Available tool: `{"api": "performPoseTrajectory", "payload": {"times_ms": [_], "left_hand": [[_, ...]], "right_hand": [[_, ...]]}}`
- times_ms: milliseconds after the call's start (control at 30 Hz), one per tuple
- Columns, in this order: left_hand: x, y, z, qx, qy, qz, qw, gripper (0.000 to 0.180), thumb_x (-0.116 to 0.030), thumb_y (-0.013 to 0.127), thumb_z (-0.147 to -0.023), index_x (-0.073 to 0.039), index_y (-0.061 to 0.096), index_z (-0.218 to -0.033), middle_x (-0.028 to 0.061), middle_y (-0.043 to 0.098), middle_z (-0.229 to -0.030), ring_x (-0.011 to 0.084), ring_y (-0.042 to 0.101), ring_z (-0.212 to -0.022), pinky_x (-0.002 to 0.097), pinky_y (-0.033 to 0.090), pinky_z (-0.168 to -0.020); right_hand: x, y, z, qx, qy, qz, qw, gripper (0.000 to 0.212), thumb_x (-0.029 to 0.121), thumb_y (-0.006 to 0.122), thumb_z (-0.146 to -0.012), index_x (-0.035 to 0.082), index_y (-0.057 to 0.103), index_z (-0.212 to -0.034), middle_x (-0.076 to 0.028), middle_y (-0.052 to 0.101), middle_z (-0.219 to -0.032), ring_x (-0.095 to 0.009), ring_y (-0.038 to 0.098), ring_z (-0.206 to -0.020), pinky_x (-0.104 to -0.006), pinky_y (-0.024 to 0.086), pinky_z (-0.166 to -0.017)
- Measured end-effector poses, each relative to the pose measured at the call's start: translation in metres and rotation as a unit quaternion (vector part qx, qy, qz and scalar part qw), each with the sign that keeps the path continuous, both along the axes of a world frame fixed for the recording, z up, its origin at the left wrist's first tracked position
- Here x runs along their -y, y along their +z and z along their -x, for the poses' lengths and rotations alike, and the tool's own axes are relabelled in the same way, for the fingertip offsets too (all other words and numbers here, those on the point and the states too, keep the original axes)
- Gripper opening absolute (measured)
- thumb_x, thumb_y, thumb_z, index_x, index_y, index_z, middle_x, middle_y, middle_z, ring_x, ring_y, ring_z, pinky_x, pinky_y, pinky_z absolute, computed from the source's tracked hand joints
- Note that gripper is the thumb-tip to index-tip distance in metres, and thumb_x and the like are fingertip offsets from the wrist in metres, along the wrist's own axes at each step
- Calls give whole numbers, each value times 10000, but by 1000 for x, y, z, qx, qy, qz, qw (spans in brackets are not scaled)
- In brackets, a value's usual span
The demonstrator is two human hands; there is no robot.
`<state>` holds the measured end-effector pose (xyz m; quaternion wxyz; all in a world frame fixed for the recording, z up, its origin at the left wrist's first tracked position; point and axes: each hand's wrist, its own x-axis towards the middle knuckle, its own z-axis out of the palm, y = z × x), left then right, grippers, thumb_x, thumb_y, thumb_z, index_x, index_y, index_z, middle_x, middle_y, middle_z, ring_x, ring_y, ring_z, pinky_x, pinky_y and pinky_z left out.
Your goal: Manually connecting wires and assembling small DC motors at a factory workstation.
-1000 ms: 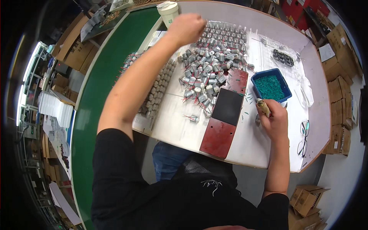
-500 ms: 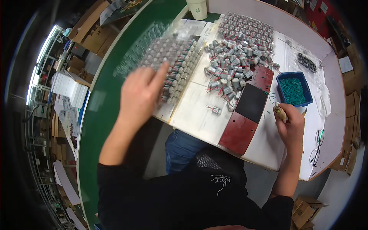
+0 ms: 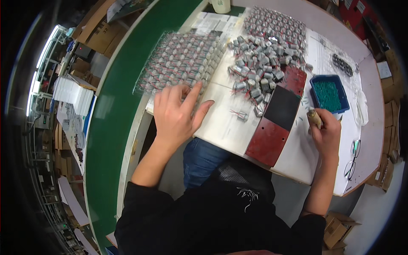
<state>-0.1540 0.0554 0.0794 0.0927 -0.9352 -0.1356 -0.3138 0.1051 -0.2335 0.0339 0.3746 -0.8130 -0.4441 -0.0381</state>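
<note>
My left hand [image 3: 176,112] is open, thumb and fingers apart, with nothing in it. Its fingertips are at the near edge of a clear plastic tray [image 3: 180,59] filled with rows of small motors; whether they touch it I cannot tell. My right hand [image 3: 328,134] is closed around a tool with a tan, wrapped-looking handle [image 3: 314,118]; a thin pointed end shows past the knuckles. Loose silver motors [image 3: 255,63] with red wires are heaped mid-table. One motor [image 3: 241,115] lies apart, nearer me.
Behind the heap is another group of motors in rows [image 3: 274,25]. A red-and-black board [image 3: 280,104] lies right of the heap. A blue bin [image 3: 345,106] holds small green pieces. Eyeglasses [image 3: 352,159] rest at the right edge; a cup [image 3: 221,6] stands at the back.
My left hand has moved right and slightly nearer me, its fingers spreading. The motor tray at the left, blurred before, now looks still. My right hand keeps its hold on the tool.
</note>
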Motion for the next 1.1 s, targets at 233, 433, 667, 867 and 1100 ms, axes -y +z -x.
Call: {"api": "performPoseTrajectory", "payload": {"times_ms": [233,433,667,867,1100], "left_hand": [[46,-30,-34,-67,-189,195,960,319,-152,774,-847,-69,727,-1151,82,674,-1022,292,648,-945,393,513,-819],[42,-26,-29,-132,-174,194,956,306,-81,771,-823,-49,715,-1122,79,703,-1050,302,676,-951,410,539,-832],[-69,52,-6,-11,-73,180,981,380,-96,820,-845,-46,716,-1207,100,766,-1019,196,729,-892,325,573,-796],[-188,59,27,-49,21,246,968,291,-99,796,-894,-45,738,-1174,45,768,-1015,134,692,-891,284,546,-823],[-217,41,38,-108,3,347,932,254,-97,787,-902,-45,752,-1148,21,763,-1033,113,679,-934,284,547,-845]], "right_hand": [[-6,6,2,-4,3,-5,1000,140,29,746,-884,-10,696,-1009,-115,681,-816,-190,630,-667,-300,491,-614],[-4,4,3,17,20,-25,999,128,39,750,-899,-6,699,-1007,-116,675,-816,-179,615,-663,-301,492,-624],[2,9,6,3,15,-23,1000,116,61,752,-926,-2,698,-1008,-117,669,-806,-173,608,-663,-292,489,-631],[-3,7,4,1,20,-20,1000,118,70,745,-939,-6,693,-1014,-108,668,-808,-160,603,-672,-288,490,-640],[0,3,1,-13,16,-7,1000,118,73,734,-951,-9,692,-1025,-100,674,-822,-146,604,-682,-285,489,-643]]}}
